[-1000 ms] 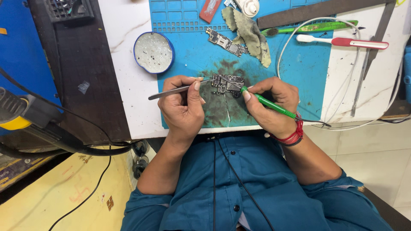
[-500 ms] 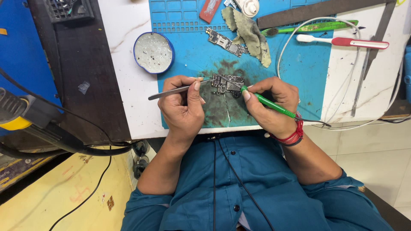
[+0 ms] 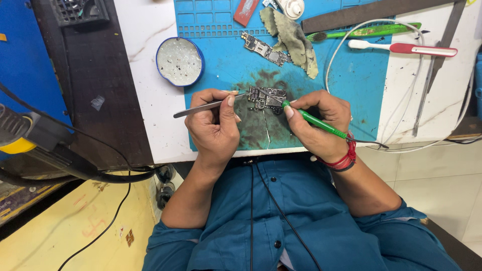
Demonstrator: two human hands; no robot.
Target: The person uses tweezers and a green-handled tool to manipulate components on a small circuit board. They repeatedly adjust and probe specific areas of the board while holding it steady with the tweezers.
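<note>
Green-black and crowded with tiny metal parts, the small circuit board [image 3: 266,98] lies flat on the stained middle of the blue work mat [image 3: 351,75], between my two hands. My left hand [image 3: 215,124] is closed around slim metal tweezers [image 3: 208,106], their tips reaching the board's left edge; my right hand [image 3: 317,122] grips a green-handled tool [image 3: 316,122] like a pen, its tip resting on the board's right side. I judge the board light, thin and stiff, yet fragile: its surface parts could shear off under side pressure, so it is best held by its bare edges, never across the populated face. It looks likely to skid on the mat unless pinned. A second, longer board [image 3: 265,48] lies further up the mat, apart from the first, just beside a crumpled olive cloth [image 3: 293,37]. A round blue-rimmed dish [image 3: 179,61] sits left of the mat on the white bench top, and two toothbrushes, green [image 3: 366,31] and red-and-white [image 3: 404,47], lie to the upper right.
</note>
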